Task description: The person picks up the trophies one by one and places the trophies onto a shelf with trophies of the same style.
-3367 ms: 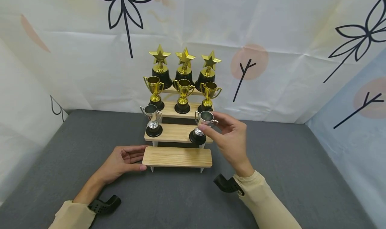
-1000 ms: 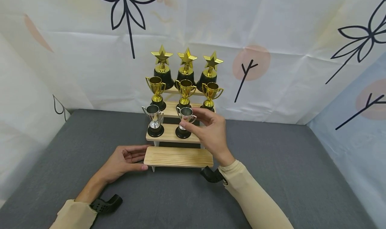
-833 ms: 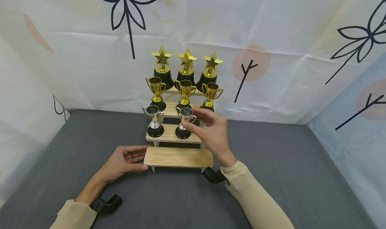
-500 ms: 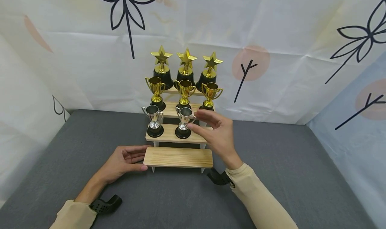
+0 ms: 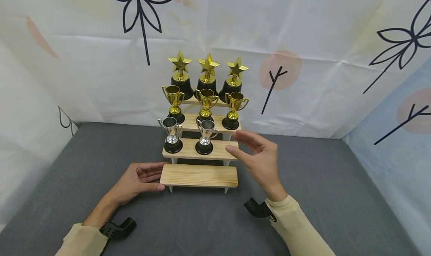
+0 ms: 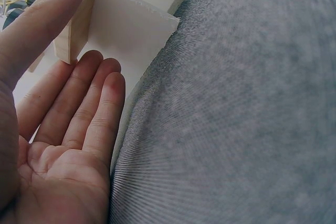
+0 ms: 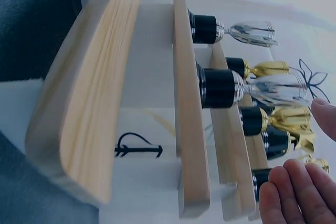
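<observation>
Silver cup (image 5: 206,135), the middle one on the second step of the wooden stand (image 5: 198,175), stands upright on its black base; we see it free of any hand. Our right hand (image 5: 259,159) hangs just to its right, off the right end of that step, fingers extended and slightly spread, thumb apart from them, holding nothing. In the right wrist view the same cup (image 7: 247,88) lies sideways in frame, fingertips (image 7: 294,192) near but apart from it.

A second silver cup (image 5: 170,133) stands at the left end of the same step. The right end of that step is bare.

Our left hand (image 5: 136,181) rests on the gray worktop (image 5: 101,166), palm turned inward, fingers straight, thumb tip against the left end of the lowest step. The left wrist view shows the thumb (image 6: 42,19) lying along the wooden edge, the other fingers relaxed by the white leg (image 6: 131,30) of the stand; it grips nothing.

Step above: three gold cups (image 5: 206,102) in a row, each on a black base. Top step: three gold star trophies (image 5: 208,70), also in a row.

Behind the stand hangs a pale cloth backdrop (image 5: 303,42) with dark line-drawn flowers. Beige sleeves and black wrist mounts (image 5: 257,208) show on both arms.
</observation>
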`<state>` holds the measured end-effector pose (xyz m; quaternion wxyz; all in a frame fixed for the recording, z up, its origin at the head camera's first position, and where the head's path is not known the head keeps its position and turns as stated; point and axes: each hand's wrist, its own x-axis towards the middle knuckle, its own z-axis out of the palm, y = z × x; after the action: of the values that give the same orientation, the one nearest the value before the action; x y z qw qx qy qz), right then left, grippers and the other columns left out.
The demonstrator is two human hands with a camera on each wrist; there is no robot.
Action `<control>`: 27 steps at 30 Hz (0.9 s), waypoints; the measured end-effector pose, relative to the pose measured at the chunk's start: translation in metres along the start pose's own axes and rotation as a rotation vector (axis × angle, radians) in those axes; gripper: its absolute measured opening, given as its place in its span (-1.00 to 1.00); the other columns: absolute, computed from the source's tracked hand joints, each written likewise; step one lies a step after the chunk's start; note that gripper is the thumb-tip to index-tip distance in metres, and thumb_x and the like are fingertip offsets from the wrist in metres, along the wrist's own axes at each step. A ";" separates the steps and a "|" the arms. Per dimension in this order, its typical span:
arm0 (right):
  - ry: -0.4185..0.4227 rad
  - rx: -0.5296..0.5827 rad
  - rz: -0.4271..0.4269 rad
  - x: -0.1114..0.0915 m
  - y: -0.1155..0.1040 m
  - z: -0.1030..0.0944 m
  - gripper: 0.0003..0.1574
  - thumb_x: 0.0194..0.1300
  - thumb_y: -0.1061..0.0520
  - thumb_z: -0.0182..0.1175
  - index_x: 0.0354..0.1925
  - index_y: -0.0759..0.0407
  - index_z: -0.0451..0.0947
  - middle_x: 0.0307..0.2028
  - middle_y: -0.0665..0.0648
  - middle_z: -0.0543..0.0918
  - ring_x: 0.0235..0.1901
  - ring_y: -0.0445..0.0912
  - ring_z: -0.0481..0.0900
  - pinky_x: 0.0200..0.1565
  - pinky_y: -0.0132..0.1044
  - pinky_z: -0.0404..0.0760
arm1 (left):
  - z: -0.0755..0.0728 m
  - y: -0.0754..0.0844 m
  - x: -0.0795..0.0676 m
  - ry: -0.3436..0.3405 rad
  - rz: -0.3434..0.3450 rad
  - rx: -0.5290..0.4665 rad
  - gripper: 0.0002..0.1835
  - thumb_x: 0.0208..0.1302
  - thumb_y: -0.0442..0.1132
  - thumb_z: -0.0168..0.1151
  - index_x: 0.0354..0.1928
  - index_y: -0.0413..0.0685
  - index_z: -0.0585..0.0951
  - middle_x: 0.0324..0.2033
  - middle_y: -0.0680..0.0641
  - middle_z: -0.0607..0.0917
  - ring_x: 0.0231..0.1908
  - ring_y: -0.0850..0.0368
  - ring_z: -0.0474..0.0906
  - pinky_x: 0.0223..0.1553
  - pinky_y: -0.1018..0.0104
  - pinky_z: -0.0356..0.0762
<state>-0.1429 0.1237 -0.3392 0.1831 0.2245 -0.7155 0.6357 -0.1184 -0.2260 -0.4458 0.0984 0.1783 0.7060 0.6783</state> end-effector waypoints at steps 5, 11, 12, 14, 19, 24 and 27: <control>0.020 -0.013 -0.003 -0.002 0.002 -0.008 -0.46 0.02 0.52 0.48 0.03 0.44 0.67 -0.06 0.36 0.73 -0.03 -0.02 0.72 0.14 -0.15 0.68 | 0.000 0.001 0.000 0.002 0.001 -0.004 -0.26 0.10 -0.54 0.47 0.32 -0.61 0.37 0.26 -0.56 0.43 0.12 0.16 0.63 0.14 0.26 0.64; 0.056 -0.003 -0.012 0.000 0.004 -0.019 -0.46 0.01 0.56 0.46 0.02 0.51 0.64 -0.09 0.40 0.73 -0.04 -0.04 0.73 0.16 -0.17 0.67 | 0.000 0.001 -0.001 0.006 -0.002 0.000 -0.26 0.11 -0.54 0.47 0.32 -0.61 0.37 0.26 -0.56 0.43 0.12 0.16 0.63 0.14 0.26 0.64; 0.062 0.001 -0.012 0.001 0.005 -0.021 -0.46 0.01 0.56 0.46 0.02 0.51 0.64 -0.09 0.40 0.73 -0.04 -0.04 0.73 0.16 -0.17 0.67 | 0.000 0.001 -0.001 0.008 -0.003 0.000 -0.26 0.10 -0.54 0.47 0.32 -0.60 0.37 0.26 -0.56 0.43 0.12 0.16 0.63 0.14 0.26 0.64; 0.076 0.001 -0.011 0.002 0.006 -0.026 -0.46 0.01 0.55 0.46 0.03 0.48 0.65 -0.09 0.39 0.73 -0.04 -0.04 0.73 0.16 -0.18 0.67 | 0.000 0.001 0.000 0.009 -0.006 0.002 -0.26 0.10 -0.54 0.47 0.32 -0.60 0.37 0.26 -0.56 0.43 0.12 0.16 0.63 0.14 0.26 0.64; 0.122 -0.010 0.007 0.005 0.008 -0.039 -0.47 0.04 0.53 0.46 0.04 0.42 0.67 -0.07 0.35 0.74 -0.04 -0.04 0.73 0.14 -0.19 0.68 | 0.001 0.002 0.000 0.009 -0.011 0.004 -0.25 0.10 -0.52 0.49 0.32 -0.61 0.37 0.26 -0.56 0.43 0.11 0.18 0.63 0.14 0.27 0.64; 0.181 -0.035 0.050 0.009 0.015 -0.055 -0.48 0.07 0.49 0.48 0.05 0.38 0.68 -0.08 0.32 0.74 -0.06 -0.04 0.73 0.10 -0.20 0.70 | 0.001 0.001 0.001 -0.001 0.013 -0.008 -0.26 0.09 -0.56 0.47 0.31 -0.63 0.36 0.25 -0.56 0.44 0.12 0.17 0.63 0.14 0.26 0.64; 0.210 -0.059 0.077 0.011 0.020 -0.063 -0.49 0.08 0.45 0.49 0.05 0.36 0.68 -0.08 0.28 0.75 -0.07 -0.04 0.74 0.04 -0.24 0.73 | 0.000 0.001 0.001 -0.008 0.024 -0.019 -0.25 0.08 -0.58 0.46 0.31 -0.64 0.35 0.24 -0.55 0.46 0.12 0.16 0.63 0.14 0.25 0.63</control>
<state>-0.1648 0.1872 -0.3418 0.2389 0.1236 -0.7188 0.6410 -0.1188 -0.2256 -0.4448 0.0947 0.1883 0.6968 0.6856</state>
